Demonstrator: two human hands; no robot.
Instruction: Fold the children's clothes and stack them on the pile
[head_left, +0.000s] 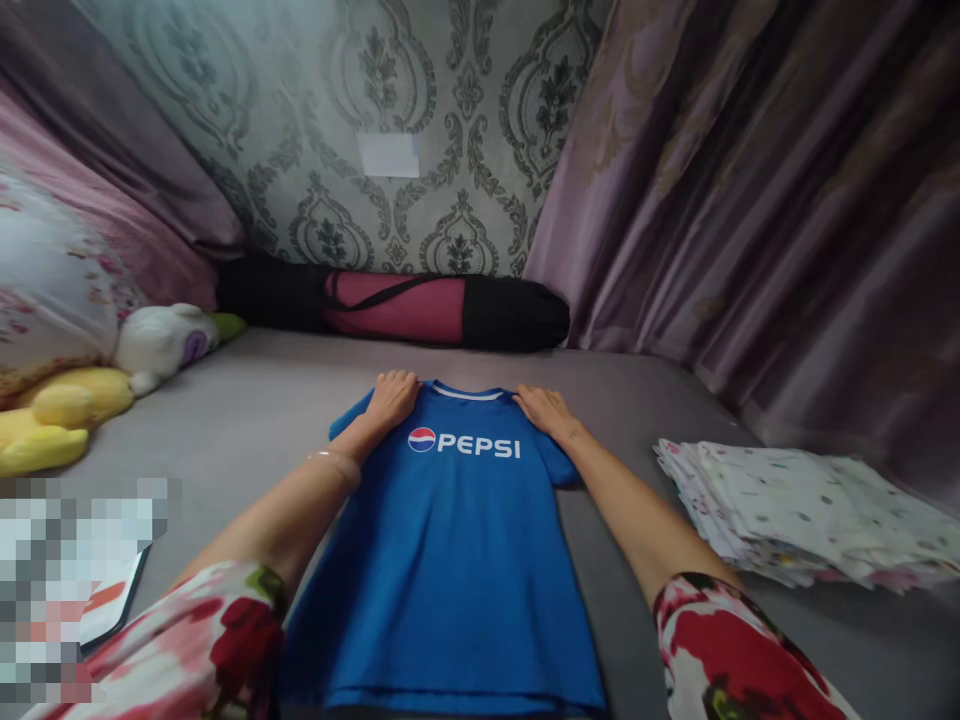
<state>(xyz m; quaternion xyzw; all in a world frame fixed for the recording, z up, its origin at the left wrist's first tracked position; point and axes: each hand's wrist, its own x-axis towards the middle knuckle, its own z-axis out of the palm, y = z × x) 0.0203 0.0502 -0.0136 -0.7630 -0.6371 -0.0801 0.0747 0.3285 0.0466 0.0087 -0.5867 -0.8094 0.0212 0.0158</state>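
A blue T-shirt (465,560) with a white PEPSI print lies front side up on the grey bed sheet, collar at the far end and hem towards me. My left hand (394,398) is closed on its left shoulder, next to the white-edged collar. On the other side of the collar, my right hand (546,408) grips the right shoulder, fingers bent over the edge. The fingertips of both hands are partly hidden. Both short sleeves stick out beside my wrists, and the body of the shirt has soft creases.
A black and maroon roll bag (397,308) lies along the wall. Folded white printed cloths (810,510) are stacked at right. Yellow (67,415) and white (161,345) plush toys rest at left, near a partly blurred phone (116,605). Purple curtains (712,200) hang at the sides.
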